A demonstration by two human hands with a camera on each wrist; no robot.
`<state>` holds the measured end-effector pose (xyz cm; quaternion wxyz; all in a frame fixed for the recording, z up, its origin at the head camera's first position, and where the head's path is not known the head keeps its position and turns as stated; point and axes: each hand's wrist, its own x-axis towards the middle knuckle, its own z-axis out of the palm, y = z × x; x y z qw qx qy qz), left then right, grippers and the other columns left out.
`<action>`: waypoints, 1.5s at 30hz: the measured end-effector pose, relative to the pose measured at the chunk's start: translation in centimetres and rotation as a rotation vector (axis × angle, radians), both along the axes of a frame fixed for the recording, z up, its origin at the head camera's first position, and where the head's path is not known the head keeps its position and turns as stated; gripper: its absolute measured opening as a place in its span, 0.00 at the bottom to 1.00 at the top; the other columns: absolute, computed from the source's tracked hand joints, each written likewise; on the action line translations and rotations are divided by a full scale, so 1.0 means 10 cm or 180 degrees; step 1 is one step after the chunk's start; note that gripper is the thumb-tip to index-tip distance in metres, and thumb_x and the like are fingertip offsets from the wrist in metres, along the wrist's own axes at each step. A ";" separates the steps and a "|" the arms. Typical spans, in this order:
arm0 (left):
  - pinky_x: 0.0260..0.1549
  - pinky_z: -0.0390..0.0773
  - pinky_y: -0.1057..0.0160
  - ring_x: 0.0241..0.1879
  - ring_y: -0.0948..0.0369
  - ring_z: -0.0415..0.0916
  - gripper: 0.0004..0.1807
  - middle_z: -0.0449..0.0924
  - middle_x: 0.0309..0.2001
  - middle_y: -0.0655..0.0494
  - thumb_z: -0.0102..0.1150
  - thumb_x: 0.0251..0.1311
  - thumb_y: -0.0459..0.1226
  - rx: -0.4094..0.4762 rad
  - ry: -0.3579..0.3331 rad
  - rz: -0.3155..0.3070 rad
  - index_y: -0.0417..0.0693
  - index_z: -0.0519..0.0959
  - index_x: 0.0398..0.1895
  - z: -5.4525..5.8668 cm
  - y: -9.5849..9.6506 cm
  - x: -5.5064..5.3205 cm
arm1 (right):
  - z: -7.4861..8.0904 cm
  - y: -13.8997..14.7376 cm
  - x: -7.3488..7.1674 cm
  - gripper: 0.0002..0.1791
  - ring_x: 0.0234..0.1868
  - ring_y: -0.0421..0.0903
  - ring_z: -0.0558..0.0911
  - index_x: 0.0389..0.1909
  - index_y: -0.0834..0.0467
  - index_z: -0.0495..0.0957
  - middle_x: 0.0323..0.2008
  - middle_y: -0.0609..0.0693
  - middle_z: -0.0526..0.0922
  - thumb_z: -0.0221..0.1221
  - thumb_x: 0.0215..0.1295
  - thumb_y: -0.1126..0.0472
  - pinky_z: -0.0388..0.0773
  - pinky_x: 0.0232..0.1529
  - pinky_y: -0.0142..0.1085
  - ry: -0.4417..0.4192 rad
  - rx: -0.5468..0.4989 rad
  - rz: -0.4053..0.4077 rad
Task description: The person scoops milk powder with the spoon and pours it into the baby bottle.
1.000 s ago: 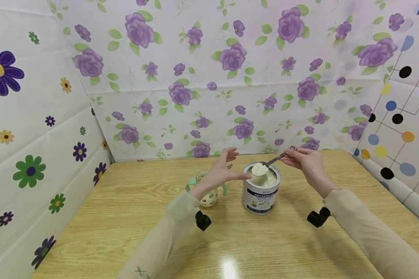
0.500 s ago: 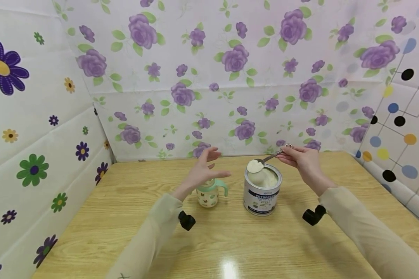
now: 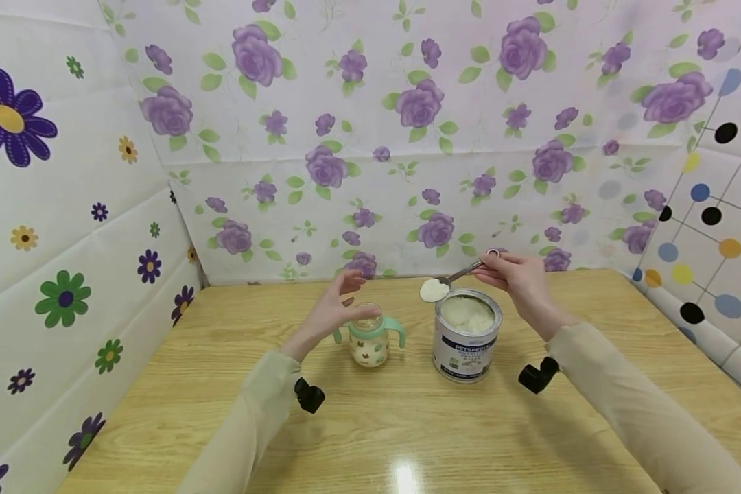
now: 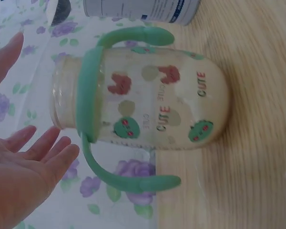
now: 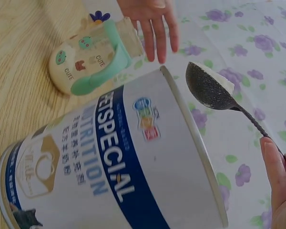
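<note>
My right hand (image 3: 519,283) pinches the handle of a metal spoon (image 5: 210,88), whose bowl is heaped with pale powder (image 3: 434,289). The spoon's bowl hangs just past the left rim of an uncovered milk powder can (image 3: 466,350), which holds more of the powder. To the left stands a clear baby bottle (image 4: 148,98) with green handles, printed with small figures, its neck uncapped. Fingers spread, my left hand (image 3: 330,312) is at the bottle's neck with nothing in its grasp. In the left wrist view its fingertips (image 4: 71,151) are right beside the neck.
Everything stands on a wooden table (image 3: 358,425). A flower-patterned cloth (image 3: 370,171) hangs behind it, with patterned sheets along the left side and the right side. A black wrist camera (image 3: 309,396) hangs below the left sleeve.
My right hand has carried the loaded spoon up and left, from over the can's opening to beyond its rim. My left hand has moved left from near the can to the bottle.
</note>
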<state>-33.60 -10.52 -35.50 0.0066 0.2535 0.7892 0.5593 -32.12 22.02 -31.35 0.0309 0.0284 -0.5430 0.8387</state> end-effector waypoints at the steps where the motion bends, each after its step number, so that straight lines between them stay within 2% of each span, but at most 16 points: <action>1: 0.55 0.58 0.52 0.58 0.53 0.58 0.40 0.63 0.57 0.47 0.69 0.47 0.38 -0.0013 0.0001 -0.0023 0.46 0.58 0.63 -0.01 -0.02 0.00 | 0.01 -0.02 0.00 0.05 0.32 0.50 0.82 0.32 0.65 0.80 0.27 0.59 0.81 0.56 0.60 0.72 0.74 0.40 0.38 0.0003 -0.0002 0.0010; 5: 0.55 0.58 0.51 0.57 0.51 0.59 0.40 0.63 0.57 0.42 0.69 0.46 0.35 -0.0032 -0.0109 -0.0112 0.44 0.59 0.63 -0.04 -0.09 0.02 | 0.03 -0.12 -0.01 0.05 0.32 0.51 0.82 0.35 0.68 0.78 0.27 0.60 0.81 0.56 0.60 0.72 0.74 0.40 0.38 -0.0025 0.0012 0.0032; 9: 0.54 0.58 0.48 0.57 0.47 0.58 0.40 0.62 0.57 0.39 0.68 0.47 0.32 -0.0022 -0.0242 -0.0200 0.39 0.57 0.64 0.00 -0.12 0.12 | 0.05 -0.20 -0.02 0.08 0.30 0.51 0.82 0.38 0.71 0.76 0.26 0.60 0.81 0.56 0.60 0.71 0.74 0.40 0.39 -0.0084 0.0049 0.0008; 12: 0.54 0.59 0.47 0.57 0.45 0.58 0.40 0.63 0.57 0.38 0.67 0.47 0.30 -0.0056 -0.0248 -0.0200 0.36 0.57 0.63 0.03 -0.12 0.19 | 0.06 -0.26 -0.03 0.10 0.30 0.51 0.82 0.42 0.73 0.74 0.26 0.60 0.81 0.56 0.60 0.71 0.74 0.40 0.39 -0.0138 0.0081 0.0019; 15: 0.53 0.60 0.48 0.56 0.46 0.59 0.40 0.63 0.57 0.38 0.68 0.46 0.31 -0.0121 -0.0237 -0.0186 0.35 0.58 0.62 0.01 -0.12 0.21 | 0.06 -0.32 -0.04 0.14 0.30 0.51 0.82 0.46 0.74 0.71 0.26 0.60 0.81 0.56 0.61 0.71 0.74 0.40 0.39 -0.0191 0.0147 0.0041; 18: 0.52 0.61 0.48 0.56 0.47 0.60 0.41 0.63 0.57 0.38 0.70 0.44 0.31 -0.0181 -0.0203 -0.0192 0.35 0.59 0.61 -0.04 -0.13 0.18 | 0.07 -0.38 -0.05 0.14 0.30 0.50 0.82 0.47 0.73 0.71 0.26 0.60 0.81 0.55 0.61 0.70 0.74 0.40 0.39 -0.0232 0.0247 0.0066; 25: 0.50 0.64 0.51 0.53 0.52 0.64 0.39 0.68 0.53 0.48 0.73 0.40 0.36 -0.0223 -0.0119 -0.0215 0.42 0.65 0.59 -0.36 -0.17 -0.06 | 0.07 -0.55 -0.09 0.14 0.29 0.49 0.82 0.45 0.73 0.73 0.26 0.59 0.81 0.57 0.60 0.69 0.75 0.38 0.38 -0.0243 0.0377 0.0019; 27: 0.48 0.66 0.53 0.51 0.54 0.66 0.38 0.71 0.50 0.50 0.73 0.40 0.38 -0.0235 -0.0105 -0.0227 0.43 0.67 0.57 -0.38 -0.17 -0.07 | 0.06 -0.59 -0.10 0.13 0.29 0.49 0.82 0.44 0.73 0.74 0.26 0.59 0.81 0.58 0.59 0.69 0.76 0.37 0.38 -0.0221 0.0388 0.0012; 31: 0.47 0.68 0.54 0.49 0.55 0.68 0.35 0.74 0.47 0.51 0.74 0.39 0.40 -0.0235 -0.0083 -0.0264 0.44 0.70 0.55 -0.39 -0.17 -0.08 | 0.06 -0.67 -0.11 0.14 0.27 0.49 0.82 0.44 0.74 0.73 0.25 0.59 0.81 0.58 0.59 0.70 0.76 0.36 0.38 -0.0188 0.0412 0.0003; 39: 0.48 0.67 0.54 0.51 0.55 0.67 0.35 0.74 0.48 0.52 0.74 0.39 0.39 -0.0261 -0.0147 -0.0144 0.44 0.71 0.54 -0.39 -0.16 -0.10 | 0.05 -0.84 -0.16 0.13 0.27 0.49 0.82 0.42 0.76 0.72 0.24 0.59 0.81 0.57 0.60 0.71 0.76 0.36 0.38 -0.0197 0.0491 -0.0003; 41: 0.50 0.66 0.54 0.52 0.54 0.66 0.35 0.73 0.49 0.51 0.74 0.39 0.37 -0.0261 -0.0174 -0.0134 0.42 0.71 0.54 -0.38 -0.16 -0.08 | 0.05 -0.88 -0.16 0.14 0.27 0.49 0.82 0.44 0.77 0.72 0.23 0.59 0.81 0.56 0.60 0.71 0.76 0.36 0.38 -0.0191 0.0545 0.0004; 45: 0.50 0.65 0.53 0.52 0.52 0.66 0.34 0.73 0.49 0.49 0.73 0.41 0.34 -0.0287 -0.0180 -0.0177 0.37 0.70 0.54 -0.25 -0.14 0.02 | 0.05 -0.94 -0.17 0.15 0.26 0.49 0.82 0.45 0.77 0.72 0.23 0.59 0.81 0.57 0.59 0.71 0.77 0.34 0.37 -0.0159 0.0655 -0.0037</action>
